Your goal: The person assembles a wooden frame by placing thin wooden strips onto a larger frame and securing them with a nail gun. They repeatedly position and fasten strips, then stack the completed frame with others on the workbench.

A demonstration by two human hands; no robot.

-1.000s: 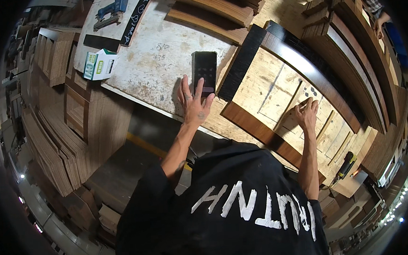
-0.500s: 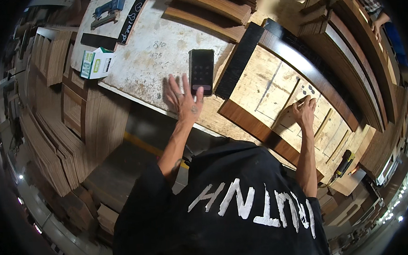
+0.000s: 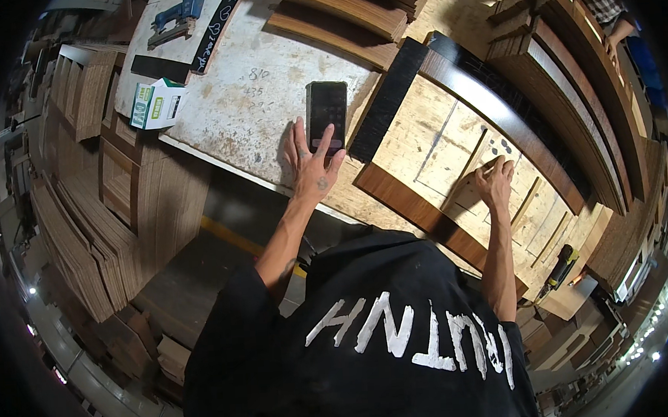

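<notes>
A dark smartphone point(image 3: 328, 103) lies flat on the pale, stained worktop. My left hand point(image 3: 315, 168) is open at its lower end, fingers spread, one fingertip over the lower part of the lit screen. Further right, my right hand point(image 3: 497, 185) rests low over the wooden work surface with fingers bent together in a pinch; whatever they hold, if anything, is hidden. Several small dark round pieces point(image 3: 505, 147) lie just beyond its fingertips. Around that hand are a dark brown board point(image 3: 507, 124), a brown front strip point(image 3: 409, 197) and a black board point(image 3: 392, 96).
A blue nail gun point(image 3: 177, 20) and a green-white box point(image 3: 156, 104) sit at the far left. Stacked brown boards point(image 3: 339, 27) lie at the back, with more long boards point(image 3: 570, 105) on the right. A yellow-black tool point(image 3: 561, 267) lies lower right. Another person's hand point(image 3: 612, 47) shows at far right.
My left hand has moved right and slightly up, bringing a finger over the phone's lower screen. My right hand stays in nearly the same place, still pinched.
</notes>
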